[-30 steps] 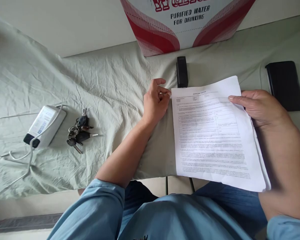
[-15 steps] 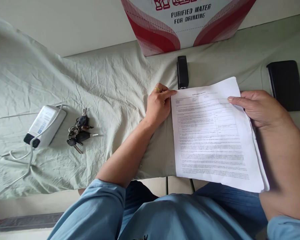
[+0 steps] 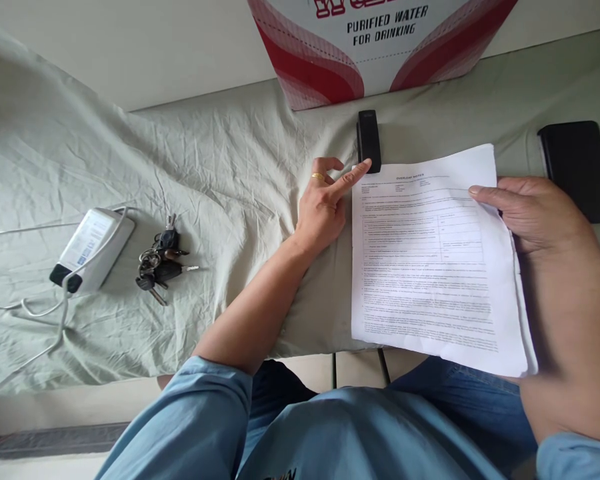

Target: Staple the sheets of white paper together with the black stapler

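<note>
A stack of printed papers (image 3: 425, 267) lies tilted over the cloth's front edge, with its lower part out above my lap. My right hand (image 3: 535, 210) grips its right edge, thumb on top and fingers hidden underneath. Just beyond the top left corner of the sheets is a black stapler (image 3: 369, 141), its near end at the paper's edge. My left hand (image 3: 325, 203), with a gold ring, has its index finger stretched out onto that near end. Its other fingers are partly bent and hold nothing.
A red and white carton (image 3: 380, 60) stands behind the stapler. To the far right lies a black wallet-like case (image 3: 577, 170). Off to the left are a bunch of keys (image 3: 163, 260) and a white box-shaped device (image 3: 93, 250) with a cable, on a wrinkled green cloth (image 3: 220, 200).
The papers have shifted slightly away from me, up to the stapler. My left hand has let go of their top left corner, and its index finger has moved onto the stapler.
</note>
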Demonstrator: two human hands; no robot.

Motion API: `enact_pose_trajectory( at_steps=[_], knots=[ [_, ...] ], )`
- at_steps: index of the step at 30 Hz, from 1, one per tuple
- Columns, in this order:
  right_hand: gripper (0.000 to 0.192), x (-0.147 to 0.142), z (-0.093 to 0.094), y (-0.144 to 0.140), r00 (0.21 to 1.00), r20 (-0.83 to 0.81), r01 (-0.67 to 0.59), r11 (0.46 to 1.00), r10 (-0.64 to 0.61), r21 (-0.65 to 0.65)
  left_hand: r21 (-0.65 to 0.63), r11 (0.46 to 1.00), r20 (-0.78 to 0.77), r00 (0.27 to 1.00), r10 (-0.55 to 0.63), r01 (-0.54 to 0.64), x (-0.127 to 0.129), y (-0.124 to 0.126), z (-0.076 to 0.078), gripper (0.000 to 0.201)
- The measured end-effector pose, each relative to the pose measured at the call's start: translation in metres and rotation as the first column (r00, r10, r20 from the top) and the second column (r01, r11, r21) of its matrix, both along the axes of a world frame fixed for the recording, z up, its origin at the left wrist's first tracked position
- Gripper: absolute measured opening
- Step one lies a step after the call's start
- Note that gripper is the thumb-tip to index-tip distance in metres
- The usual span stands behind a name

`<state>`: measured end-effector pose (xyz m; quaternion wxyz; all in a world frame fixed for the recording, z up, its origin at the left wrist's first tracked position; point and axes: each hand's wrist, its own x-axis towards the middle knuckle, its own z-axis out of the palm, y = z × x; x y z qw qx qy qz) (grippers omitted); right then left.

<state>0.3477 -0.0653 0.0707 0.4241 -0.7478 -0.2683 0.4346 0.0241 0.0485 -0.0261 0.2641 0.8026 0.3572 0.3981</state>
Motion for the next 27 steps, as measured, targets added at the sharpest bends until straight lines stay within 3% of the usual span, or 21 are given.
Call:
enact_pose_trajectory(
  at_steps=[3, 10, 13, 16, 18, 19, 23, 27],
  knots=[
    [0.036, -0.001, -0.001, 0.001, 0.998, -0.039, 0.052, 0.997, -0.054, -0.049, -0.014, 0.999, -0.06, 0.998, 0.028, -0.029, 0.001, -0.004, 0.002, 0.054],
    [0.023, -0.002, -0.012, 0.006, 0.998, -0.035, -0.043, 0.998, 0.044, 0.036, -0.057, 0.997, -0.018, 0.999, 0.048, -0.048, 0.006, -0.008, 0.005, 0.051],
    [0.021, -0.007, -0.005, 0.009, 0.977, -0.07, -0.203, 0.979, 0.201, -0.032, -0.059, 0.998, 0.026, 1.0, -0.009, 0.011, 0.004, -0.006, 0.006, 0.048],
    [0.029, -0.01, 0.007, 0.007, 0.895, -0.101, -0.446, 0.886, 0.435, -0.13, -0.105, 0.994, 0.1, 0.995, -0.004, 0.014, 0.002, -0.001, 0.005, 0.044],
    [0.033, -0.012, 0.015, 0.004, 0.835, -0.108, -0.549, 0.832, 0.54, -0.077, -0.169, 0.985, 0.175, 0.983, 0.052, -0.022, 0.0, 0.003, 0.003, 0.046],
    [0.033, -0.012, 0.018, 0.003, 0.831, -0.099, -0.552, 0.834, 0.548, -0.016, -0.208, 0.977, 0.216, 0.973, 0.083, -0.037, 0.0, 0.005, 0.003, 0.048],
    [0.034, -0.013, 0.018, 0.004, 0.94, -0.062, -0.31, 0.918, 0.334, 0.247, -0.389, 0.921, 0.354, 0.922, 0.159, -0.009, 0.001, 0.005, 0.009, 0.061],
    [0.045, -0.014, 0.008, 0.014, 0.991, -0.065, -0.081, 0.918, 0.115, 0.389, -0.488, 0.852, 0.394, 0.919, 0.019, 0.192, 0.002, -0.002, 0.028, 0.078]
  ],
)
